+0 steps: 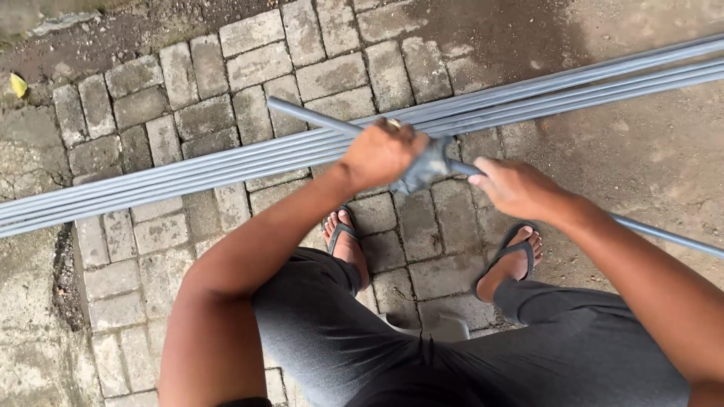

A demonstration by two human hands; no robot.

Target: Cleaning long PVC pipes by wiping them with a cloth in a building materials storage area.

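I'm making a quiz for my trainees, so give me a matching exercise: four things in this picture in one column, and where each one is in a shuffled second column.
1. left hand
2. right hand
3. bundle of long grey metal rods
4. small yellow leaf

A. lying across the paving stones
B. at the far left edge
C. pressing a grey cloth on the single rod
D. gripping the single rod bare

Pairs: 1-C, 2-D, 3-A, 4-B
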